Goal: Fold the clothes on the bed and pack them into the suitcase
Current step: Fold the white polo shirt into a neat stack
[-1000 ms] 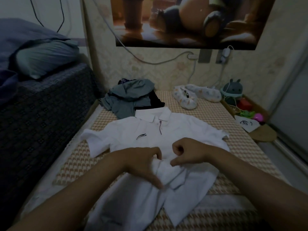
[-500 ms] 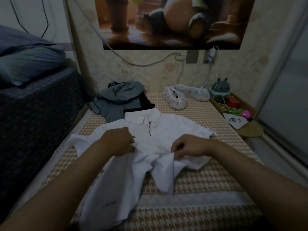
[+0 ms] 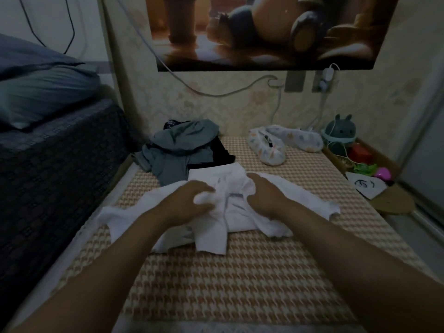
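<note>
Left hand and right hand grip the shirt at its middle, side by side, on the mat. Behind the grip, slightly left: heap of clothes, touching the shirt's collar. Behind, right: pair of slippers, apart from the shirt. Far left, raised: pillow.

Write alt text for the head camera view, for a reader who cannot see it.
The left hand and right hand grip a bunched white polo shirt on a checked bed mat. Behind it lie a heap of grey and black clothes and a pair of patterned slippers; no suitcase is in view.
</note>
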### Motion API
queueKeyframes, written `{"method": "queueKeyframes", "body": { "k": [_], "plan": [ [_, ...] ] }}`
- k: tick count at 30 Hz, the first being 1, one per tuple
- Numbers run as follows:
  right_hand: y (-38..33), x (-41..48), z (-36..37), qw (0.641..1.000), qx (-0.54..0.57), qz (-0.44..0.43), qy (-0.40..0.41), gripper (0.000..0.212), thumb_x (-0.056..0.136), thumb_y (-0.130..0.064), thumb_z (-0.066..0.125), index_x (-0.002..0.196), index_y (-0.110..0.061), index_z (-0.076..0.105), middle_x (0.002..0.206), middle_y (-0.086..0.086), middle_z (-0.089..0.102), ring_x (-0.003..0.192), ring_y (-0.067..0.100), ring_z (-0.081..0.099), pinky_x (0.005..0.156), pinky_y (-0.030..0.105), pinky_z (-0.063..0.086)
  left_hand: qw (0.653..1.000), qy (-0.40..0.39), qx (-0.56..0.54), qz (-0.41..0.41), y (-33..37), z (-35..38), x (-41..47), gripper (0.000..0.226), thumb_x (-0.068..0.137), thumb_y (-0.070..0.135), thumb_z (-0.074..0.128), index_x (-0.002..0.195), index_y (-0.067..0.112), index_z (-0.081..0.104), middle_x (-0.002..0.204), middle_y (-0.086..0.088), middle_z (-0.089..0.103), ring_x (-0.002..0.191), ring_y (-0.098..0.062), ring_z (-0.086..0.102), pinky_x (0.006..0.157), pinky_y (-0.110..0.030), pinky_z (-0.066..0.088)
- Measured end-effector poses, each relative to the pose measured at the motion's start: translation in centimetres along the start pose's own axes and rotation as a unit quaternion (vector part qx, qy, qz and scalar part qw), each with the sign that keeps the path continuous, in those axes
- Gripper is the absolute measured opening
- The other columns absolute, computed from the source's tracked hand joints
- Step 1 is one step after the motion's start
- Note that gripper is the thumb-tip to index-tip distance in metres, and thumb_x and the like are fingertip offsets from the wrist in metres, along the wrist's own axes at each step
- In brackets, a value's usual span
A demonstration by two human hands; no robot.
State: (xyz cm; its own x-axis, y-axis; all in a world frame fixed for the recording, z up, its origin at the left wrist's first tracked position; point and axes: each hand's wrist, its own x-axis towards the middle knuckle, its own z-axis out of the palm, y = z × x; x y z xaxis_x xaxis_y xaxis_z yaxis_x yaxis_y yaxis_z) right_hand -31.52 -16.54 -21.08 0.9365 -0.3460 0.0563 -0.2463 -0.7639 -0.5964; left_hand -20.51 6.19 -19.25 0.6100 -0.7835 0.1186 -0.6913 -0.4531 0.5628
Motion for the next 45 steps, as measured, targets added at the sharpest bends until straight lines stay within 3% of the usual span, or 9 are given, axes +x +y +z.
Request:
{"method": "queueKeyframes", "body": {
  "k": [5,10,15,20,23,29,35,40,45],
  "plan": [
    [-1.4,1.9,2.7,0.985,-0.136,-0.107,0.01,0.064,0.096,-0.031,0.052,0.153,-0.024,0.023,0.154,0.007,0.031,0.137,0.028,0.035,0.112,0.04,0.029,0.966,-0.157,0.203,0.021,-1.6,1.8,-1.8,0.09,0.068,0.067,0.07,0.145,0.046,0.028,0.144,0.014,0.036,0.13,-0.011,0.038,0.108,-0.034,0.037],
    [-1.3,5.0,3.2,0.922,-0.35,-0.139,0.094,0.066,0.082,-0.033,0.073,0.141,-0.02,0.048,0.119,0.021,0.057,0.1,0.035,0.06,0.078,0.038,0.048,0.957,-0.077,0.274,0.054,-2.3,1.6,-0.4,0.066,0.08,0.071,0.05,0.107,0.014,0.07,0.109,-0.011,0.065,0.102,-0.027,0.059,0.088,-0.036,0.046],
    [-1.2,7.8,2.2,0.982,-0.138,0.043,0.124,0.025,0.095,-0.027,0.05,0.096,-0.005,0.063,0.105,0.012,0.066,0.099,0.028,0.062,0.076,0.03,0.045,0.97,0.221,0.079,-0.058,-2.5,-1.0,1.7,0.044,0.095,0.036,0.055,0.056,0.016,0.057,0.057,-0.006,0.057,0.057,-0.022,0.053,0.052,-0.03,0.033],
    [-0.7,9.7,1.0,0.967,0.07,0.153,0.191,0.044,0.096,-0.02,0.051,0.137,-0.007,0.048,0.138,0.016,0.052,0.12,0.031,0.054,0.093,0.032,0.044,0.844,0.275,-0.379,-0.261,-4.4,-3.8,4.8,0.035,0.102,0.029,0.04,0.134,0.015,0.043,0.12,-0.01,0.063,0.093,-0.027,0.066,0.075,-0.038,0.058],
    [-1.0,8.8,2.0,0.991,0.099,0.066,0.064,0.087,0.092,-0.016,0.058,0.155,-0.015,-0.002,0.157,0.008,0.022,0.138,0.026,0.034,0.107,0.025,0.029,0.901,0.227,-0.289,-0.232,-6.3,-3.3,3.9,0.059,0.097,0.027,0.052,0.149,0.026,0.025,0.134,-0.006,0.052,0.109,-0.026,0.059,0.095,-0.041,0.049],
    [-5.0,5.9,5.1,0.996,-0.063,-0.059,-0.027,0.05,0.095,-0.025,0.054,0.143,-0.019,0.043,0.149,0.005,0.039,0.135,0.022,0.038,0.112,0.028,0.026,0.963,0.093,0.142,-0.207,-6.0,-2.2,-1.5,0.061,0.084,0.053,0.065,0.125,0.01,0.053,0.117,-0.01,0.061,0.108,-0.027,0.059,0.077,-0.028,0.043],
    [-8.4,1.0,9.0,0.965,-0.136,-0.131,-0.183,0.05,0.097,-0.026,0.05,0.146,-0.024,0.039,0.152,0.003,0.034,0.137,0.021,0.035,0.114,0.032,0.025,0.935,-0.019,0.221,-0.276,-5.0,-1.4,-5.0,0.038,0.092,0.04,0.056,0.121,0.015,0.057,0.127,-0.008,0.059,0.113,-0.022,0.055,0.092,-0.031,0.044],
    [-8.0,-1.3,9.0,0.964,-0.168,-0.099,-0.181,0.057,0.099,-0.024,0.047,0.152,-0.023,0.025,0.159,0.0,0.021,0.143,0.02,0.025,0.117,0.028,0.015,0.93,0.212,-0.027,-0.301,-4.0,-4.2,-7.1,0.029,0.099,0.021,0.043,0.109,0.0,0.061,0.108,-0.02,0.064,0.099,-0.037,0.061,0.083,-0.04,0.05],
    [-7.3,-3.4,7.7,0.972,-0.16,-0.093,-0.147,0.049,0.1,-0.021,0.044,0.148,-0.03,0.035,0.154,-0.003,0.033,0.138,0.018,0.034,0.115,0.026,0.02,0.728,0.289,-0.512,-0.353,-3.1,-7.2,-8.8,0.025,0.101,0.013,0.042,0.115,0.0,0.057,0.093,-0.008,0.066,0.093,-0.03,0.058,0.071,-0.037,0.054]
  ]
}}
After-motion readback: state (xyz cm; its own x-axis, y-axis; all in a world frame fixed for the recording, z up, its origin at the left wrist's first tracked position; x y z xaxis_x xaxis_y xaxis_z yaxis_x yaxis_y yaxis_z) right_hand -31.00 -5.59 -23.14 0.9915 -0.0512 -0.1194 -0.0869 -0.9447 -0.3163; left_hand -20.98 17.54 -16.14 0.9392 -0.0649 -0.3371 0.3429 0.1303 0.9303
